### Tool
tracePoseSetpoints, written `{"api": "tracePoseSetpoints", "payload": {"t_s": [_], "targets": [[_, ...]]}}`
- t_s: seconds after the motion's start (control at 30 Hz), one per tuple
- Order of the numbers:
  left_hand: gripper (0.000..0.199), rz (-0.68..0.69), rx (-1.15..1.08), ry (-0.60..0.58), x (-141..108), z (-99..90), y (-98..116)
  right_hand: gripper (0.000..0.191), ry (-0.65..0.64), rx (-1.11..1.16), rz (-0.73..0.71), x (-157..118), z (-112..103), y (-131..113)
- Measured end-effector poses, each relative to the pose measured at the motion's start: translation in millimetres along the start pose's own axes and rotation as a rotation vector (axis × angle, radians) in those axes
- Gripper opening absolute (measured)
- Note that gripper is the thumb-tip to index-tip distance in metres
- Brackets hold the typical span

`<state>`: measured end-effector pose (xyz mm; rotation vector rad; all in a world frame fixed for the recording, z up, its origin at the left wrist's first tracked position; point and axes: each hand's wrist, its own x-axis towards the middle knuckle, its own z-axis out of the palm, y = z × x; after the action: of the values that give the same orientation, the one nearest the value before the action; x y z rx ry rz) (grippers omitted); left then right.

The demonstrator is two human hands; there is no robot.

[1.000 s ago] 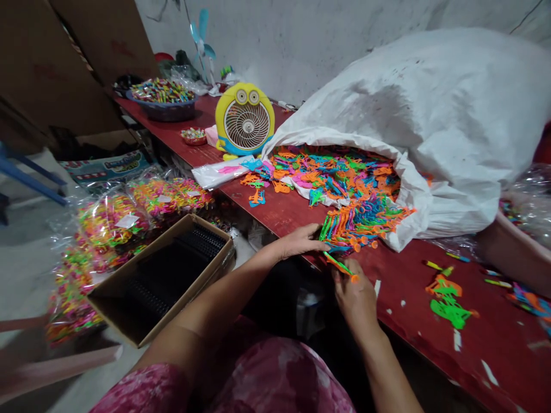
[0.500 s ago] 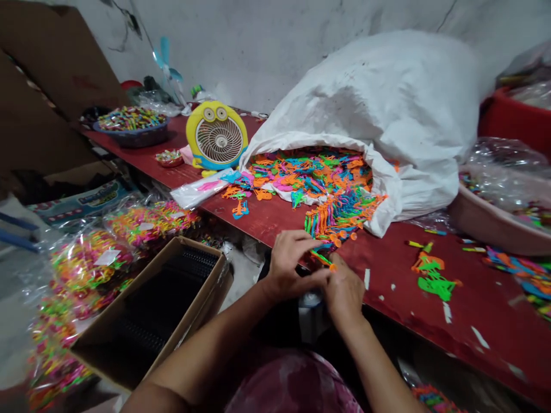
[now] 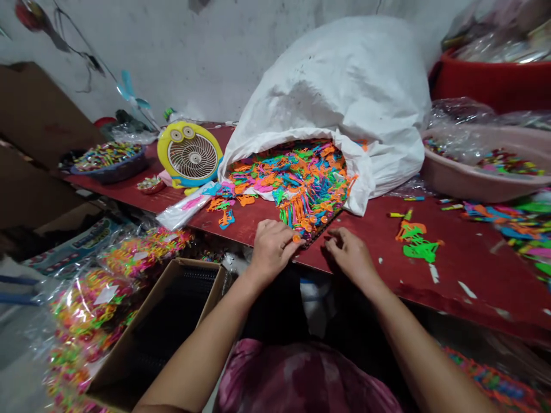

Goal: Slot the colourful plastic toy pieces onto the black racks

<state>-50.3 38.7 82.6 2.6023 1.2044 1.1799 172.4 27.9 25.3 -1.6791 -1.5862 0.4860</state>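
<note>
My left hand [image 3: 271, 250] rests at the front edge of the red table [image 3: 469, 275], with a small orange plastic piece [image 3: 297, 238] at its fingertips. My right hand [image 3: 350, 256] lies on the table edge with its fingers apart, holding nothing I can see. Between the hands, a neat row of neon plastic pieces [image 3: 307, 215] fans out from a larger heap [image 3: 284, 175]. That heap spills from the mouth of a white woven sack [image 3: 336, 97]. Further right on the table lie loose green and orange pieces [image 3: 415, 244].
An open cardboard box [image 3: 159, 338] holding black comb-like strips stands below the table at left, beside clear bags of colourful pieces [image 3: 92, 310]. A yellow cartoon-faced fan [image 3: 189, 155], a blue bowl [image 3: 107, 163] and a pink basin [image 3: 482, 172] stand along the table.
My hands have moved apart after being close together around a green-and-orange stick. The stick's green length no longer shows. The view has swung, shifting the table scene left.
</note>
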Motion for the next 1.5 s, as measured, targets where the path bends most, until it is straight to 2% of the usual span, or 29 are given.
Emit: {"api": "tracePoseSetpoints", "payload": {"t_s": [0.1, 0.3, 0.43, 0.53, 0.7, 0.8, 0.93, 1.1, 1.2, 1.27, 1.3, 1.33, 1.4, 1.5], "targets": [[0.028, 0.051, 0.078, -0.036, 5, -2.7, 2, 0.033, 0.112, 0.036, -0.015, 24, -7, 13], [0.03, 0.101, 0.142, -0.115, 14, -8.3, 6, 0.044, 0.448, -0.029, -0.074, 64, -22, 25], [0.03, 0.135, 0.216, -0.142, 19, -8.7, 13, 0.035, 0.517, -0.025, -0.086, 58, -28, 14], [0.031, 0.117, 0.269, -0.162, 23, -6.6, 21, 0.023, 0.473, 0.033, -0.065, 28, -19, 0], [0.029, 0.037, 0.382, -0.213, 33, -4.6, 33, 0.023, 0.11, 0.204, -0.133, -17, 13, -15], [0.026, -0.001, 0.432, -0.257, 39, -4.1, 37, 0.024, 0.007, 0.201, -0.174, -21, 29, -20], [0.02, -0.052, 0.421, -0.275, 44, -1.5, 36, 0.019, 0.097, 0.082, -0.157, -16, 44, -27], [0.017, -0.094, 0.27, -0.185, 32, 3.7, 24, 0.016, 0.195, -0.149, -0.209, -14, 52, -36], [0.013, -0.112, 0.044, 0.007, 19, 5.2, 18, 0.014, 0.185, -0.197, -0.216, -14, 53, -42], [0.027, -0.124, -0.023, 0.178, 12, 5.2, 15, 0.014, 0.172, -0.211, -0.211, -12, 53, -45], [0.036, -0.124, -0.026, 0.227, 11, 5.3, 13, 0.013, 0.165, -0.22, -0.208, -11, 54, -47], [0.045, -0.119, -0.026, 0.237, 10, 5.7, 11, 0.013, 0.162, -0.231, -0.205, -10, 54, -48], [0.054, -0.105, -0.063, 0.177, 11, 7.3, 5, 0.014, 0.166, -0.252, -0.202, -9, 56, -49], [0.039, -0.109, -0.172, 0.123, 14, 11.4, -6, 0.015, 0.186, -0.277, -0.202, -6, 61, -49]]}}
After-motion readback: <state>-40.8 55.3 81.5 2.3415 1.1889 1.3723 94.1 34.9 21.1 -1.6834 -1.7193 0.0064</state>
